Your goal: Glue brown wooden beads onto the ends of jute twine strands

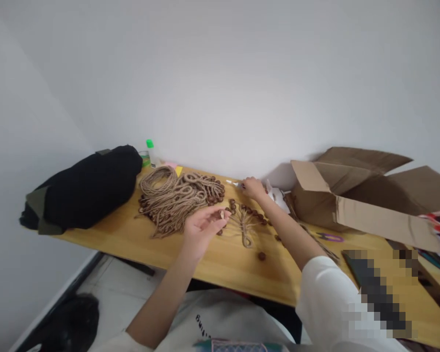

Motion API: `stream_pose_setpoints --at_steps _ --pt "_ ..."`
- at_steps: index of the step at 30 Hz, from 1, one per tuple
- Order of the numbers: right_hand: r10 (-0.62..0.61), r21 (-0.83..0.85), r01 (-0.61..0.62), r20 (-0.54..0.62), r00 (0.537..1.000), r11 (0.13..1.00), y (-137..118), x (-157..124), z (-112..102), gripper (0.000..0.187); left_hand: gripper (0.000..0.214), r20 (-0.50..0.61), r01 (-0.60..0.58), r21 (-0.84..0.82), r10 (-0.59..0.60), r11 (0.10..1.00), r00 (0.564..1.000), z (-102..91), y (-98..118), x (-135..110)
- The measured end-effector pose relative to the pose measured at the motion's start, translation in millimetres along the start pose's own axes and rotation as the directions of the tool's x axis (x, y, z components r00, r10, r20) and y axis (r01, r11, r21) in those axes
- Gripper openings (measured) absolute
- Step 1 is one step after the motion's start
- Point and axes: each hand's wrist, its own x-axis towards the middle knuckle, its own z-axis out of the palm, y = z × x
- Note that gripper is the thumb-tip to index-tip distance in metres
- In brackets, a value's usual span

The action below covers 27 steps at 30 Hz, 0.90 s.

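the left hand [202, 226] pinches a small pale-and-brown piece [222, 214] between thumb and fingertips, above the worktop [227, 266] and just right of a big heap of twine loops [176, 203] with brown beads. the right hand [253, 187], reaching farther toward the wall, is closed around a slim white-tipped tool [232, 183], its tip pointing left. between the forearms lies a small twine bundle [244, 226] with beads about it; one loose bead [261, 256] sits nearer the front edge, and purple-handled snips [330, 237] lie near the cardboard box [381, 217].
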Motion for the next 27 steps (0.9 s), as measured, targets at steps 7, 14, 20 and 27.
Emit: stream_pose_setpoints --at_steps 7,14,20,27 --pt "-0.099 0.083 0.132 -0.324 0.941 0.988 8 -81 -82 0.034 0.026 0.124 0.132 -0.343 -0.095 0.930 0.988 30.9 8 35" --pt "-0.211 -0.022 0.263 -0.661 0.720 0.965 10 -166 -97 0.027 0.025 0.287 0.241 -0.404 -0.127 0.883 0.949 85.1 5 38" --pt "0.044 0.355 0.298 -0.705 0.708 0.886 46 -181 -79 0.049 0.024 0.230 0.256 -0.363 -0.180 0.896 0.956 113.0 11 42" --pt "-0.061 0.787 0.555 -0.561 0.825 0.270 65 -174 -65 0.086 0.025 0.192 0.167 -0.399 -0.096 0.902 0.977 140.9 30 63"
